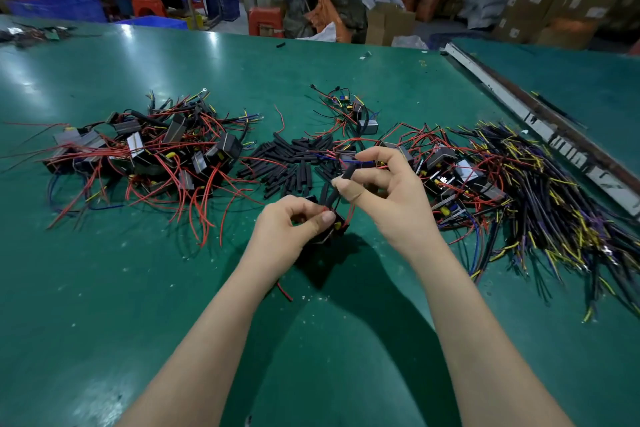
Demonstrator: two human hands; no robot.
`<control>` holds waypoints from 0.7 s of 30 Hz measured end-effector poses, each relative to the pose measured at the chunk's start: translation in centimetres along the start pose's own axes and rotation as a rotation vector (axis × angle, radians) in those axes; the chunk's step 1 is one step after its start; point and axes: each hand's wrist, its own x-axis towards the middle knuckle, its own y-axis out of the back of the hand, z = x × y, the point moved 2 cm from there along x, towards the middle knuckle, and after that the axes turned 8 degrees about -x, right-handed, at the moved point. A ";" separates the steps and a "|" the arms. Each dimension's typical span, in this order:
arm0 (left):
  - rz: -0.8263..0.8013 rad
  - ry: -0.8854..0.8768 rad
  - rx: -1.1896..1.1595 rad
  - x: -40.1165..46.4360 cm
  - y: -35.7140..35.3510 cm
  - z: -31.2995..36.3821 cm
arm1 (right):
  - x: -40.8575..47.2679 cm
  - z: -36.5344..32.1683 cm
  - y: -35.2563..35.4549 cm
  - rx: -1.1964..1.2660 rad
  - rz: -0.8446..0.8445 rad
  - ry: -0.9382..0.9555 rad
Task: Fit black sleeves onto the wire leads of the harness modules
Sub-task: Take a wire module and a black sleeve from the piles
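Right hand pinches a black sleeve between thumb and forefinger, just above the harness module. Left hand grips that module, thumb pressed on its red leads. Loose sleeves lie beyond the module; a module heap lies to its left.

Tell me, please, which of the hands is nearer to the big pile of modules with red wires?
Left. The left hand sits just beside the pile of modules; the right hand is farther off, beyond the left.
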 end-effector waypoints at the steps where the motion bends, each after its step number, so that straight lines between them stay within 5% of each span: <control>1: 0.006 -0.041 0.092 0.0 -0.1 0.0 | -0.1 0.0 -0.2 -0.039 -0.020 0.005; 5: 0.011 -0.134 0.330 0.0 -0.6 -0.1 | -0.3 0.5 -0.7 -0.145 -0.084 0.040; 15: 0.033 -0.207 0.423 -0.2 -0.6 -0.1 | -0.1 1.6 -0.4 -0.228 -0.203 -0.028; 21: 0.030 -0.216 0.469 -0.2 -0.3 0.2 | -0.2 1.0 -0.7 -0.302 -0.045 0.055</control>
